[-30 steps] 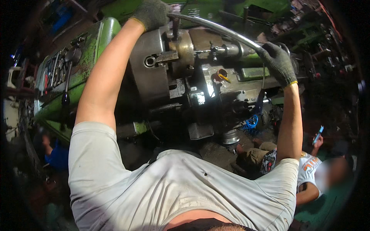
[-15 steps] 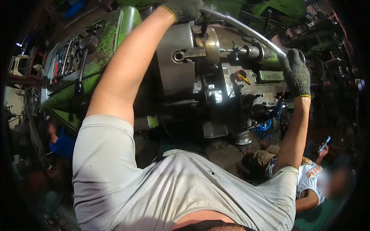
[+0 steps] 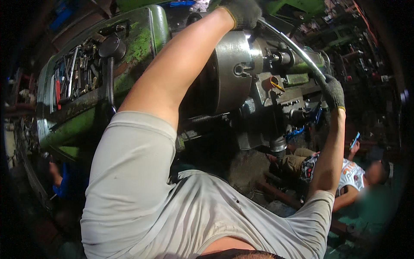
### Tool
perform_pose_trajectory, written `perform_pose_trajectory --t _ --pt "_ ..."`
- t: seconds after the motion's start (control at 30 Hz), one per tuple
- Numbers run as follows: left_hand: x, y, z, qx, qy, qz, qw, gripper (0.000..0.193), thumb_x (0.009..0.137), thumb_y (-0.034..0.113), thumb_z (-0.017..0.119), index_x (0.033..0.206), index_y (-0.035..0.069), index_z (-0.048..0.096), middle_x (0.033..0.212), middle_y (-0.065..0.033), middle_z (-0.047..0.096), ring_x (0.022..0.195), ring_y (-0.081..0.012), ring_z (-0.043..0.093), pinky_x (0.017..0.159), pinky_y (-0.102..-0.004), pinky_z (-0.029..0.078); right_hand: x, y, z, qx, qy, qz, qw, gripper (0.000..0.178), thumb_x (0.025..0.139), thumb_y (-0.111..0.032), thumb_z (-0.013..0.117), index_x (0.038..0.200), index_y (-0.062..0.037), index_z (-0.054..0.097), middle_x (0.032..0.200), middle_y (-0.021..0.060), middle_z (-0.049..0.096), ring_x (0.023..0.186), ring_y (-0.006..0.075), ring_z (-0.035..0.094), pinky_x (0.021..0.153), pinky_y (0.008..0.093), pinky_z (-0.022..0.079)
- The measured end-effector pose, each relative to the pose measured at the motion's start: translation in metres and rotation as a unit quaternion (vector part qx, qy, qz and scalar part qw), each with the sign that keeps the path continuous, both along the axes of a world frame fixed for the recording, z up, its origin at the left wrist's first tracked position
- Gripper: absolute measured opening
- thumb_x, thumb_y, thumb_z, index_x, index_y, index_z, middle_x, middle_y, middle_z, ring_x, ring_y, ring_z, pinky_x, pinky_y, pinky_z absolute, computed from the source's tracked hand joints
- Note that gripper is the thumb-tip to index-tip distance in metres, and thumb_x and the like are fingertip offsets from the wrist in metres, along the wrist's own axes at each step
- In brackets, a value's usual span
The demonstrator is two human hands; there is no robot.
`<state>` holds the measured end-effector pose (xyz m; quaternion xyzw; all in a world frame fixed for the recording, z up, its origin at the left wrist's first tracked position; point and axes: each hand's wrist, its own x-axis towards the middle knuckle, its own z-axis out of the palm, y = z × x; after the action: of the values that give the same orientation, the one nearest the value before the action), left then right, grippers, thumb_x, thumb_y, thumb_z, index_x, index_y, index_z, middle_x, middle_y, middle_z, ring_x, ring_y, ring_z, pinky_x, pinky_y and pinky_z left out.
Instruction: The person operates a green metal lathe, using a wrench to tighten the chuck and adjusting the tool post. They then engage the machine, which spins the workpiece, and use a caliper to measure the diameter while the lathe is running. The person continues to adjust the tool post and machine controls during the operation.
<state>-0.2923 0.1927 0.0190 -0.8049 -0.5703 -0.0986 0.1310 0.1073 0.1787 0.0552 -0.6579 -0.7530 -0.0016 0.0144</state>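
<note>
Bar (image 3: 302,54) slants down R from just above chuck (image 3: 230,64) in view, steeper than 1 s ago.

L hand (image 3: 245,15), gloved, is at bar's upper end, above chuck; fingers hidden, so can't tell if it's gripping. R hand (image 3: 333,93), also gloved, is wrapped round bar's lower end, well R of chuck; vs 1 s ago it's lower in view & closer to chuck. Chuck itself sits farther R in view now, w/ less of its front showing. Tailstock (image 3: 283,58) & orange cup (image 3: 273,80) w/ yellow stick (image 3: 278,87) are R of chuck, cup the lower. Tools (image 3: 73,71) & lever (image 3: 110,73) are L of chuck. Co-worker (image 3: 348,172) holding blue phone (image 3: 355,140) is below R of chuck.
</note>
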Motion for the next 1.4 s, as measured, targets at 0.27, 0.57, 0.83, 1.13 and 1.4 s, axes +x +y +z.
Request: perform_pose_trajectory --t 0.27,0.57,0.83,1.13,1.4 --pt "0.000 -0.008 0.012 -0.028 -0.031 -0.048 0.998 0.033 0.089 0.032 0.059 0.097 0.011 0.082 0.096 -0.0175 0.078 0.090 -0.0343 0.077 0.081 -0.0495 0.059 -0.010 -0.029 0.004 -0.038 -0.028 -0.083 0.995 0.069 0.095 -0.070 0.055 0.122 -0.0103 0.075 0.105 0.0203 0.077 0.100 0.0360 0.075 0.089 0.0450 0.055" --pt "0.016 0.026 0.018 0.007 0.037 -0.144 0.989 0.047 0.101 0.055 0.048 0.098 0.020 0.080 0.092 -0.0138 0.077 0.090 -0.0338 0.075 0.079 -0.0503 0.057 -0.022 -0.142 -0.012 0.051 -0.039 -0.129 0.990 0.063 0.101 -0.064 0.045 0.107 -0.0081 0.074 0.107 0.0244 0.071 0.103 0.0454 0.066 0.087 0.0527 0.050" --pt "0.020 0.040 -0.041 0.038 0.030 -0.157 0.986 0.039 0.099 0.056 0.053 0.107 0.030 0.080 0.105 -0.0097 0.077 0.096 -0.0309 0.075 0.084 -0.0467 0.059 -0.019 -0.172 -0.031 0.071 -0.058 -0.144 0.985 0.066 0.095 -0.074 0.049 0.106 -0.0127 0.073 0.104 0.0216 0.074 0.101 0.0421 0.070 0.085 0.0514 0.052" --pt "0.005 0.026 0.011 -0.054 0.015 -0.129 0.990 0.026 0.077 0.021 0.063 0.098 0.015 0.078 0.098 -0.0164 0.076 0.093 -0.0382 0.073 0.082 -0.0492 0.058 -0.023 -0.095 -0.004 -0.064 0.114 0.026 0.991 0.042 0.093 -0.046 0.073 0.111 -0.0086 0.073 0.092 0.0154 0.073 0.087 0.0275 0.071 0.080 0.0407 0.052" --pt "0.037 -0.018 0.078 0.071 0.026 0.047 0.996 0.033 0.090 0.041 0.061 0.092 0.012 0.078 0.089 -0.0166 0.074 0.086 -0.0338 0.074 0.077 -0.0477 0.058 0.012 0.028 0.043 0.125 0.031 0.299 0.945 0.025 0.094 -0.019 0.069 0.116 -0.0078 0.068 0.093 0.0154 0.069 0.089 0.0346 0.069 0.076 0.0400 0.053"
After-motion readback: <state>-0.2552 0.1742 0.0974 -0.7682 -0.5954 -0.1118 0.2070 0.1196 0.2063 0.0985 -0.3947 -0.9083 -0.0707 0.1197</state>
